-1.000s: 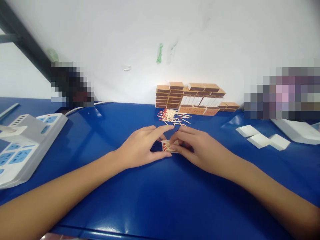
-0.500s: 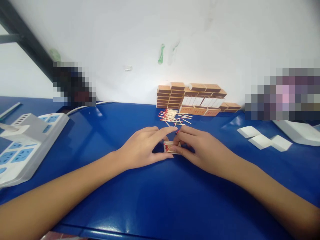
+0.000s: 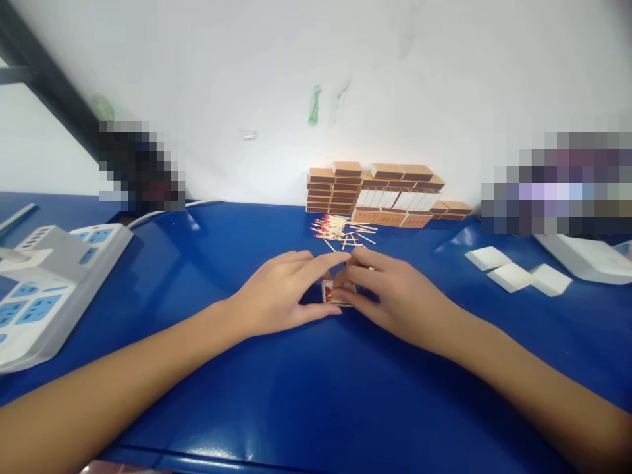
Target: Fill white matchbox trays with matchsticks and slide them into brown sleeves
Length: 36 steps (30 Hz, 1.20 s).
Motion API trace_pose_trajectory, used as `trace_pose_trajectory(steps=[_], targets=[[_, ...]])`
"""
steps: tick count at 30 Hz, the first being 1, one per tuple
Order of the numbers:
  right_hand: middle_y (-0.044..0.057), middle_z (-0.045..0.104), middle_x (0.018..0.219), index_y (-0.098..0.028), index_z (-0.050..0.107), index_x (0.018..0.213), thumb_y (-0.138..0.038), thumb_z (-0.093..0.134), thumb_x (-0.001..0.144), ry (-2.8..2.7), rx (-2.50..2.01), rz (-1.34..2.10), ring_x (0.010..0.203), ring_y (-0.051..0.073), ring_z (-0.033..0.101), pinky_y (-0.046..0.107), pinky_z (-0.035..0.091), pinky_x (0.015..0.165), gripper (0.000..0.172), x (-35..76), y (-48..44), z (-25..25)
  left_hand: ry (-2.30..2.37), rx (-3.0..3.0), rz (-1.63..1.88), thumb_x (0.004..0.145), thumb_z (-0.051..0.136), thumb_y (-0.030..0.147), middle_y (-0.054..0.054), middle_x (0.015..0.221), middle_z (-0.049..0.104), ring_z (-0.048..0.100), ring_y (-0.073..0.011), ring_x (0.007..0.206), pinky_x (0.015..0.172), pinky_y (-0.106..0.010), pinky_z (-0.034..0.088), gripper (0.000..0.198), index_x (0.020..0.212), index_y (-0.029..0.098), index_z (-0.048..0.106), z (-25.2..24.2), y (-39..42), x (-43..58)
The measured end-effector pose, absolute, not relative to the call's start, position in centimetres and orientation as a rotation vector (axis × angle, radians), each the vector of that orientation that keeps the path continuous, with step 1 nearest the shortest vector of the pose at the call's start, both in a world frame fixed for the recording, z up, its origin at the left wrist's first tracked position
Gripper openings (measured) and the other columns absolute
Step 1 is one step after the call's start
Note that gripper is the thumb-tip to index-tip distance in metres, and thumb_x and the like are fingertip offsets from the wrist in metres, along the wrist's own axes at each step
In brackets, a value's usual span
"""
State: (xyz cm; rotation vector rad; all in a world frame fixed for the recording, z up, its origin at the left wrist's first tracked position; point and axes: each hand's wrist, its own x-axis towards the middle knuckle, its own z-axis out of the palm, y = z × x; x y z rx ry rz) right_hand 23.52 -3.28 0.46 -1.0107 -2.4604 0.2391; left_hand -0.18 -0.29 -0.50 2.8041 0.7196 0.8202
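Observation:
A small open matchbox tray (image 3: 324, 293) lies on the blue table, with red-headed matches inside its left end. My left hand (image 3: 279, 293) steadies the tray, thumb along the near side and fingers around the far side. From the right, my right hand (image 3: 402, 293) reaches over the tray, fingertips and thumb bent down into it. A pale match end (image 3: 371, 268) pokes out between the right fingers; how many matches they hold is hidden. Just beyond both hands is a loose pile of matches (image 3: 338, 227), several lying apart on its right side.
Brown and white matchboxes (image 3: 375, 191) are stacked against the wall. Three white pieces (image 3: 511, 277) lie at the right, near a larger white object (image 3: 587, 259). A white power strip (image 3: 74, 296) with a plug and cable occupies the left side.
My right fingers have lowered and moved slightly left into the tray; the red match heads seen by the index finger no longer show there. My left hand keeps its hold.

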Motion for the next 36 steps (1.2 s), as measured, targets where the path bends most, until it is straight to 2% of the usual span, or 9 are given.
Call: trace_pose_trajectory(steps=[6,12,18,21,25,27,36], targets=[[0.005,0.061,0.093,-0.019,0.065,0.091,-0.028,0.059,0.103,-2.431,-1.072,0.255,0.08,0.018,0.06,0.032,0.048,0.071,0.016,23.3,-3.5,0.2,0.697,2.81,0.836,0.094,0.073,0.045,-0.004,0.107,0.075,0.071,-0.0232,0.098,0.093,-0.04,0.057,0.065,0.147,0.021,0.045,-0.5,-0.2,-0.2],[0.006,0.062,0.09,-0.02,0.064,0.091,-0.028,0.057,0.102,-2.385,-1.135,0.144,0.078,0.019,0.06,0.032,0.045,0.07,0.016,24.6,-2.7,1.4,0.725,2.794,0.838,0.093,0.074,0.046,-0.005,0.107,0.075,0.071,-0.0232,0.097,0.092,-0.04,0.056,0.066,0.147,0.02,0.047,-0.5,-0.2,-0.2],[0.002,0.064,0.076,-0.022,0.064,0.082,-0.04,0.063,0.099,-2.38,-1.374,0.148,0.068,0.017,0.057,0.031,0.04,0.062,0.024,27.8,-0.6,2.8,0.766,2.754,0.879,0.091,0.077,0.044,-0.002,0.106,0.075,0.069,-0.0206,0.094,0.092,-0.039,0.056,0.068,0.148,0.022,0.048,-0.5,0.0,-0.4],[0.003,0.065,0.079,-0.022,0.064,0.085,-0.046,0.063,0.098,-2.427,-1.423,0.196,0.071,0.018,0.058,0.032,0.04,0.063,0.028,28.0,-0.6,2.6,0.816,2.759,0.792,0.092,0.075,0.047,-0.005,0.104,0.075,0.069,-0.0221,0.093,0.089,-0.04,0.057,0.061,0.143,0.02,0.054,-0.5,-0.1,-0.3],[0.006,0.067,0.094,-0.022,0.066,0.097,-0.044,0.062,0.099,-2.437,-1.412,0.254,0.08,0.02,0.06,0.032,0.044,0.068,0.022,27.3,-0.9,1.6,0.834,2.774,0.738,0.093,0.074,0.047,-0.006,0.103,0.074,0.069,-0.0231,0.094,0.089,-0.041,0.057,0.059,0.141,0.018,0.057,-0.5,-0.1,-0.2],[0.006,0.066,0.097,-0.022,0.064,0.098,-0.043,0.058,0.101,-2.421,-1.425,0.259,0.081,0.02,0.061,0.033,0.045,0.069,0.022,27.1,-0.9,1.2,0.83,2.776,0.748,0.093,0.074,0.047,-0.006,0.103,0.074,0.069,-0.0233,0.095,0.09,-0.041,0.057,0.06,0.142,0.018,0.056,-0.5,-0.1,-0.2],[0.006,0.065,0.09,-0.022,0.065,0.088,-0.049,0.056,0.102,-2.434,-1.457,0.291,0.08,0.021,0.06,0.034,0.045,0.071,0.032,28.4,0.3,1.2,0.819,2.78,0.734,0.093,0.072,0.049,-0.007,0.106,0.074,0.068,-0.0239,0.096,0.09,-0.042,0.057,0.061,0.143,0.018,0.055,-0.6,-0.1,-0.2]])
